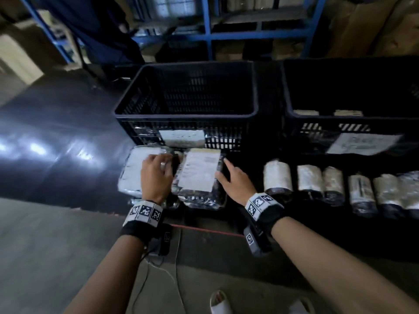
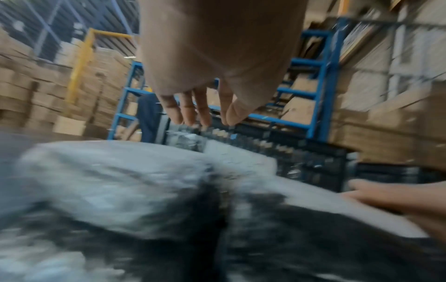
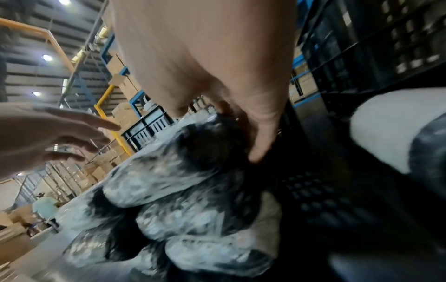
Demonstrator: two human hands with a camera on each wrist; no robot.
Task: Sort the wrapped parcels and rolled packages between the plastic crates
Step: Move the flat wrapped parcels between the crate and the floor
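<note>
Two flat parcels wrapped in clear film with white labels lie side by side in front of the left black crate [image 1: 186, 115]. My left hand [image 1: 163, 162] hovers with loose, spread fingers [image 2: 200, 118] over the left parcel [image 1: 133, 171], near the gap between the two. My right hand [image 1: 223, 171] lies against the right edge of the right parcel [image 1: 199, 173], thumb [image 3: 260, 143] down its side. More wrapped parcels [image 3: 193, 219] are stacked beneath. A row of rolled packages [image 1: 277, 175] stretches to the right, below the right black crate [image 1: 340, 118].
Paper labels hang on both crate fronts. A blue steel rack [image 1: 208, 30] and stacked cardboard boxes [image 2: 29, 91] stand behind. A person in dark clothes [image 1: 97, 30] is at the back left. Cables [image 1: 158, 264] and a white shoe [image 1: 220, 302] are on the floor near me.
</note>
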